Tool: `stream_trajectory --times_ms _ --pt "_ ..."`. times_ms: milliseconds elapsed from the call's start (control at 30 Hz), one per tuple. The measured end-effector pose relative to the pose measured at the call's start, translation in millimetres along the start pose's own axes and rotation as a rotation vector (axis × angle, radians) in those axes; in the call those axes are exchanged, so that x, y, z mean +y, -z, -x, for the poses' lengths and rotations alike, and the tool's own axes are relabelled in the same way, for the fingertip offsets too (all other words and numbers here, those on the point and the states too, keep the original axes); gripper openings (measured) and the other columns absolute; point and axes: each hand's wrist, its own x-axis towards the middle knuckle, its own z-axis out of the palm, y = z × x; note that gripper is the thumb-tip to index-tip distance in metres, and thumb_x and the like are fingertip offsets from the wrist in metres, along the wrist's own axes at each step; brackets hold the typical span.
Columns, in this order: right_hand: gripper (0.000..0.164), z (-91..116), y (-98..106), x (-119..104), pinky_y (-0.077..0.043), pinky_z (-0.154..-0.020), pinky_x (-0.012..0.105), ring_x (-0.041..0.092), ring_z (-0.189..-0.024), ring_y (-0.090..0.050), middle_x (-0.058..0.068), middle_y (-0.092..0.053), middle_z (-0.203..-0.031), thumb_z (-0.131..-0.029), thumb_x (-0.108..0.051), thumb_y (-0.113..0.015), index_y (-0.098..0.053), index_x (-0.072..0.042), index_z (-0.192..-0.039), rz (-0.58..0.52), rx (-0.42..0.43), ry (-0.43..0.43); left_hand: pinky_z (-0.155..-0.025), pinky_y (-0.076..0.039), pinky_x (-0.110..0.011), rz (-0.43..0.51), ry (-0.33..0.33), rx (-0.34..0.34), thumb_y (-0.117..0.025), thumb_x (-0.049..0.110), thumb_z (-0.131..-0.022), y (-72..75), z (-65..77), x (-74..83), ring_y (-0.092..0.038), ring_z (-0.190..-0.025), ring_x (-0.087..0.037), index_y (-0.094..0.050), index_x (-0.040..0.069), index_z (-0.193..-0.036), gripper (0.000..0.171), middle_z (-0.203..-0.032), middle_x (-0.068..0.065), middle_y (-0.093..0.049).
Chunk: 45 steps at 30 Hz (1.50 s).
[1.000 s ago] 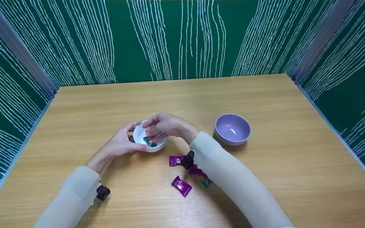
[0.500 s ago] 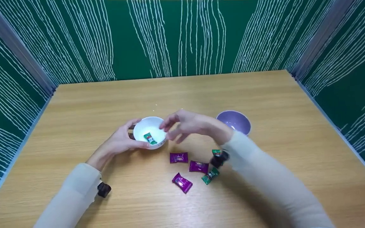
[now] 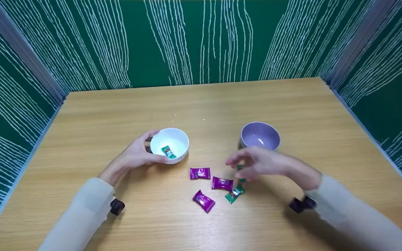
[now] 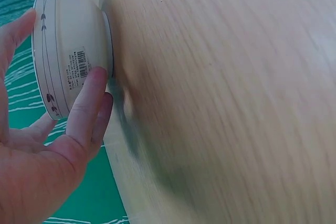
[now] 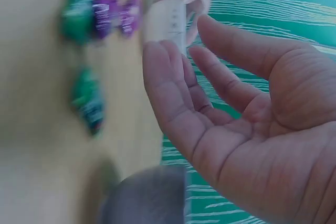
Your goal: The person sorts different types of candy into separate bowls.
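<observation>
My left hand (image 3: 139, 153) grips the white bowl (image 3: 182, 141) by its left side, thumb on the near rim and fingers round the far side. Inside lies one green wrapped candy (image 3: 168, 152). In the left wrist view the bowl's outer wall (image 4: 86, 22) shows a barcode label and stands on the wood. Bent loosely and holding nothing, my right hand (image 3: 262, 162) hovers in front of the purple bowl (image 3: 262, 134). It partly covers a green candy (image 3: 240, 168) beneath it. Another green candy (image 3: 235, 194) lies just nearer, against a purple candy (image 3: 222, 183).
Two more purple wrapped candies, an upper one (image 3: 200, 173) and a lower one (image 3: 203, 201), lie mid-table. Tiny pale crumbs (image 3: 203, 119) dot the wooden table (image 3: 124, 108). Green walls (image 3: 229, 42) with white streaks enclose its back and sides.
My right hand has left the white bowl and moved right, toward the purple bowl, uncovering the green candy inside the white bowl. My left hand keeps its grip.
</observation>
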Motion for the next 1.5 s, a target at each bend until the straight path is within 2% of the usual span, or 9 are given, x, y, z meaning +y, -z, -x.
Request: stream_trajectory --times_ms 133,267,467,567,767,900,1167,1333,1500 --pt "0.046 18 -7 21 -0.061 -0.078 0.040 0.031 -0.109 -0.065 0.023 -0.061 -0.131 -0.090 -0.005 -0.076 -0.059 0.006 -0.132 -0.116 0.090 -0.045 -0.112 -0.035 -0.053 -0.001 -0.007 -0.005 -0.093 0.036 -0.071 0.6 -0.9 0.7 -0.044 -0.130 -0.031 -0.032 0.021 -0.158 0.107 -0.145 -0.011 -0.046" --pt "0.048 26 -13 34 -0.061 -0.075 0.042 0.034 -0.111 -0.063 0.024 -0.062 -0.126 -0.088 -0.001 -0.076 -0.058 0.009 -0.132 -0.183 0.142 -0.055 -0.112 -0.036 -0.053 -0.011 -0.016 -0.001 -0.093 0.037 -0.072 1.0 -1.4 0.4 -0.044 -0.131 -0.031 -0.031 0.021 -0.158 0.107 -0.145 -0.011 -0.046" --pt "0.055 28 -17 44 -0.062 -0.069 0.039 0.029 -0.104 -0.062 0.018 -0.060 -0.119 -0.085 -0.001 -0.079 -0.058 0.005 -0.135 -0.103 0.212 -0.086 -0.112 -0.036 -0.053 -0.023 -0.018 -0.003 -0.092 0.038 -0.073 0.2 -1.7 -1.5 -0.043 -0.131 -0.031 -0.030 0.022 -0.158 0.107 -0.145 -0.011 -0.045" --pt "0.062 27 -18 47 -0.061 -0.067 0.038 0.027 -0.101 -0.061 0.017 -0.059 -0.120 -0.085 -0.003 -0.080 -0.054 0.005 -0.141 -0.073 0.211 -0.116 -0.113 -0.036 -0.053 -0.021 -0.009 -0.009 -0.092 0.038 -0.073 -0.4 -1.4 -2.6 -0.043 -0.131 -0.031 -0.029 0.022 -0.158 0.107 -0.146 -0.012 -0.044" --pt "0.067 23 -21 47 -0.060 -0.063 0.038 0.022 -0.084 -0.063 0.016 -0.058 -0.116 -0.088 -0.005 -0.079 -0.047 0.008 -0.145 -0.074 0.208 -0.143 -0.112 -0.037 -0.051 -0.002 -0.021 -0.023 -0.093 0.038 -0.072 -1.7 -1.0 -2.4 -0.044 -0.131 -0.032 -0.030 0.021 -0.157 0.107 -0.146 -0.011 -0.044" --pt "0.069 18 -23 44 -0.061 -0.063 0.038 0.021 -0.083 -0.062 0.014 -0.057 -0.112 -0.090 -0.006 -0.077 -0.042 0.010 -0.147 -0.073 0.200 -0.155 -0.111 -0.037 -0.051 -0.009 -0.029 -0.021 -0.094 0.040 -0.070 -0.8 -1.8 -3.0 -0.044 -0.130 -0.031 -0.031 0.021 -0.157 0.109 -0.146 -0.011 -0.045" --pt "0.049 5 -27 42 -0.059 -0.056 0.038 0.019 -0.064 -0.060 0.010 -0.054 -0.097 -0.090 -0.005 -0.076 -0.054 0.003 -0.133 -0.035 0.232 -0.192 -0.112 -0.035 -0.054 -0.031 -0.007 -0.015 -0.093 0.041 -0.071 -0.1 -2.0 -5.0 -0.044 -0.131 -0.032 -0.030 0.022 -0.158 0.109 -0.146 -0.013 -0.044" --pt "0.036 1 -28 43 -0.059 -0.054 0.037 0.017 -0.061 -0.058 0.009 -0.052 -0.095 -0.090 -0.002 -0.075 -0.059 -0.002 -0.122 -0.034 0.243 -0.220 -0.112 -0.036 -0.053 -0.039 0.001 -0.015 -0.092 0.041 -0.073 0.0 0.3 -3.6 -0.043 -0.131 -0.033 -0.029 0.021 -0.158 0.107 -0.147 -0.013 -0.043" --pt "0.024 3 -28 43 -0.059 -0.052 0.038 0.017 -0.058 -0.058 0.008 -0.053 -0.091 -0.090 -0.005 -0.076 -0.063 -0.005 -0.110 0.005 0.234 -0.172 -0.111 -0.037 -0.053 -0.034 0.000 -0.013 -0.092 0.040 -0.073 -0.1 -1.2 -2.0 -0.043 -0.131 -0.033 -0.030 0.022 -0.158 0.106 -0.146 -0.013 -0.043"
